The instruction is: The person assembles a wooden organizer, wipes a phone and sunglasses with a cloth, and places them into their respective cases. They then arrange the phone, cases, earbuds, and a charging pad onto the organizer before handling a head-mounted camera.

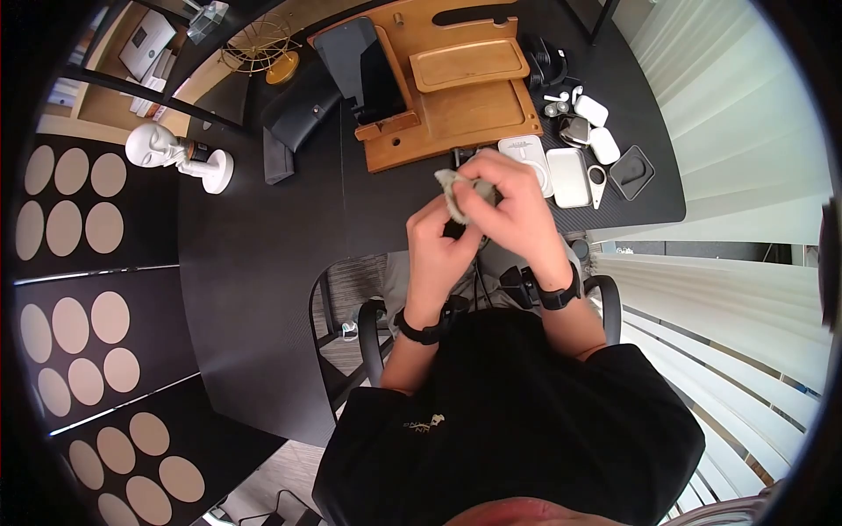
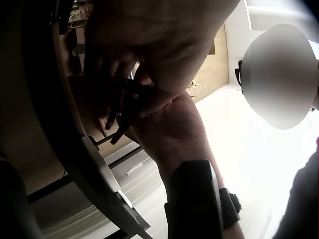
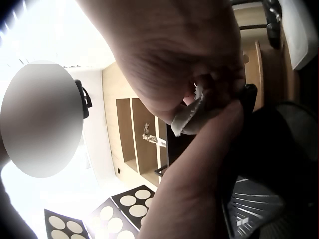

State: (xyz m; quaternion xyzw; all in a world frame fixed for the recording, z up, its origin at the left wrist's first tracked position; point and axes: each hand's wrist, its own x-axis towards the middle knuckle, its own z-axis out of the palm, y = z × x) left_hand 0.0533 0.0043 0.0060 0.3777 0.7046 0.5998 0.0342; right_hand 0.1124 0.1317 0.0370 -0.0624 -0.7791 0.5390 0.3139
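Observation:
Both hands meet over the front edge of the desk in the head view. My right hand (image 1: 516,206) pinches a pale grey-green cloth (image 1: 449,181) between thumb and fingers. Close against it, my left hand (image 1: 436,243) grips a small black object (image 1: 453,230), mostly covered by the fingers. In the left wrist view this black object (image 2: 117,130) shows thin dark prongs pointing down; its kind cannot be told. The right wrist view shows the cloth (image 3: 192,118) folded between the two hands, with a rounded black end (image 3: 249,94) beside the left fingers.
A wooden desk organizer (image 1: 456,123) holds a tablet (image 1: 360,70). To its right lie a white tray (image 1: 570,178), a dark tray (image 1: 631,173), scissors-like white tool (image 1: 597,186) and earbud cases (image 1: 591,110). A white figurine (image 1: 215,171) stands left, beside a black case (image 1: 298,110).

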